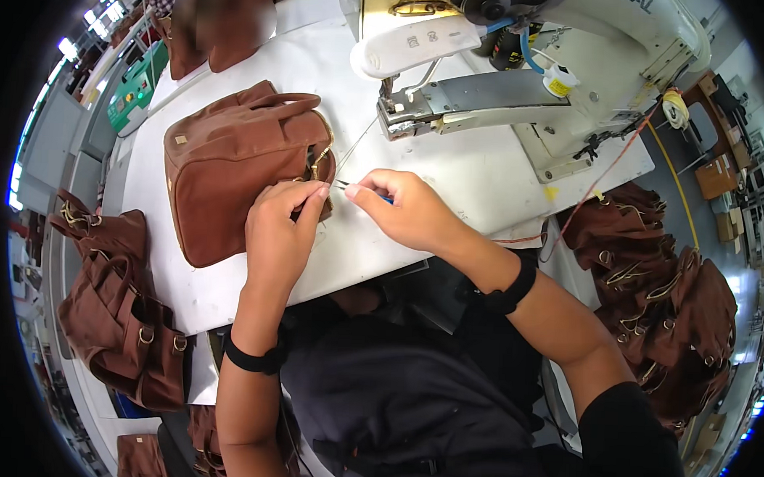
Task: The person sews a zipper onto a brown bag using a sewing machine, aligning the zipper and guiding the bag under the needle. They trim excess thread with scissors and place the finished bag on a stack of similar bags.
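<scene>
A brown leather handbag lies on the white table, its open zipper edge facing the sewing machine. My left hand rests against the bag's near right side. Its thumb and forefinger are pinched at the end of a pale thread, which runs down from the machine's needle area. Just right of those fingertips, my right hand is closed around small blue-handled thread snips. The snips' thin metal points face my left fingertips, a short gap away. Most of their handle is hidden in my palm.
The sewing machine's long metal arm reaches over the table at the back right. Brown bags are heaped at the right, and more bags hang off the left side. An orange cord hangs at the right.
</scene>
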A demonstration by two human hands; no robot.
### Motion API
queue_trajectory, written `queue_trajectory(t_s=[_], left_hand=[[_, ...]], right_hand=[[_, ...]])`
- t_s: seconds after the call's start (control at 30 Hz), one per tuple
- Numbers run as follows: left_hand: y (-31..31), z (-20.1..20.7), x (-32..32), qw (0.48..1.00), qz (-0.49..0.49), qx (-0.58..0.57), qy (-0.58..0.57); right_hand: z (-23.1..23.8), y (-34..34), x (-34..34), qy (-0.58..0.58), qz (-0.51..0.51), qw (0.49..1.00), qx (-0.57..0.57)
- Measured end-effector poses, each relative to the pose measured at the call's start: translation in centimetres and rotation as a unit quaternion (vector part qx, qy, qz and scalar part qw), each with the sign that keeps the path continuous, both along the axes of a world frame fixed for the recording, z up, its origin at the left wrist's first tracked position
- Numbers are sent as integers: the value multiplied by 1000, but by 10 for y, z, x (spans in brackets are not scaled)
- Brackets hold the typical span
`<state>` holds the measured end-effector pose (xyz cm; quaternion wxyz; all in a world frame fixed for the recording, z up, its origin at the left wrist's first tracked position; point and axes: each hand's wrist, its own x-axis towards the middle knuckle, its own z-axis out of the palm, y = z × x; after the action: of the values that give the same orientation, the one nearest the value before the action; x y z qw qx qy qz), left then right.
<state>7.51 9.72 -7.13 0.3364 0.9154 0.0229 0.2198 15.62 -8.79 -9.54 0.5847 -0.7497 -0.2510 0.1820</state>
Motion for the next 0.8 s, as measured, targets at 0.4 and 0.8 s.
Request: queue_trajectory(t_s=[0.4,0.8], left_hand=[[-9,-5,-5,999,14,-27,-30],[-51,42,38,983,-27,-149,-102]], right_hand=[[-8,18,-12,53,-32,995,72],[-34,-77,38,-391,-207,888,-128]])
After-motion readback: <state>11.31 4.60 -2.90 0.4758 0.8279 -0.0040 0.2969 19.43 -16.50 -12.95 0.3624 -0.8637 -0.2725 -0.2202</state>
